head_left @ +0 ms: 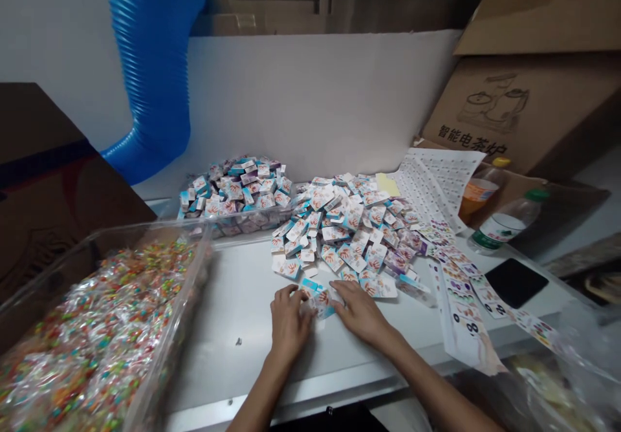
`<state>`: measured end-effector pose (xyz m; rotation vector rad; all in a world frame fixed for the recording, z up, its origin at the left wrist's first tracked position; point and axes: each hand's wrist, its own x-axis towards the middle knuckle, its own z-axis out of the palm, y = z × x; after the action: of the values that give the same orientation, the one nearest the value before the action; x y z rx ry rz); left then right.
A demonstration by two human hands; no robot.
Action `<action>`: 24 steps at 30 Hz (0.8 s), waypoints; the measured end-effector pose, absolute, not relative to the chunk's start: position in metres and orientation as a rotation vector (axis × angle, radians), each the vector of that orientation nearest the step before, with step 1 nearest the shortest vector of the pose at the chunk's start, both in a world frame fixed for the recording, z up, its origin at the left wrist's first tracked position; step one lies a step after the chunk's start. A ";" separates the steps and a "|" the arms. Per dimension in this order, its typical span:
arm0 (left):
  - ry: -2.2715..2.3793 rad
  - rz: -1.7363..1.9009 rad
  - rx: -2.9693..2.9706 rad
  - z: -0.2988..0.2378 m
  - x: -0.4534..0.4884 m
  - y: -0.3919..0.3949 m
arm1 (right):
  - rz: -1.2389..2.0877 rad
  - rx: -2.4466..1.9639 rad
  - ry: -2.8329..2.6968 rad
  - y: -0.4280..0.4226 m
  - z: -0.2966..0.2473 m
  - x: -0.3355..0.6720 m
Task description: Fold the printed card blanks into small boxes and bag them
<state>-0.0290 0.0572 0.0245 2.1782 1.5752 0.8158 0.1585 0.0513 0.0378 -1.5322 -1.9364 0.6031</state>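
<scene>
In the middle of the white table, a small printed box [320, 299], white and light blue with a red hand picture, lies between my two hands. My left hand [290, 321] has its fingers curled on the box's left end. From the other side, the thumb and fingers of my right hand [358, 308] press on its right end. Just beyond them spreads a loose heap of similar small boxes [352, 256], some looking flattened or with open flaps. Farther back, a clear plastic tray [252, 220] is piled with more of these boxes.
At left stands a large clear bin [198, 251] of small wrapped, multicoloured pieces [116, 315]. A blue corrugated hose [155, 83] hangs behind. Sticker sheets [460, 302], a dark flat pad [517, 283], bottles [507, 225] and cardboard boxes [524, 108] are at right.
</scene>
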 end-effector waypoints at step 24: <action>1.154 0.687 2.545 0.051 -0.030 0.043 | 1.022 -1.525 -1.924 0.056 0.060 0.152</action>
<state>-0.0299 0.0426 0.0505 2.5451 1.1541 0.6866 0.1522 0.0564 0.0598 -1.5251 -1.9243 1.0218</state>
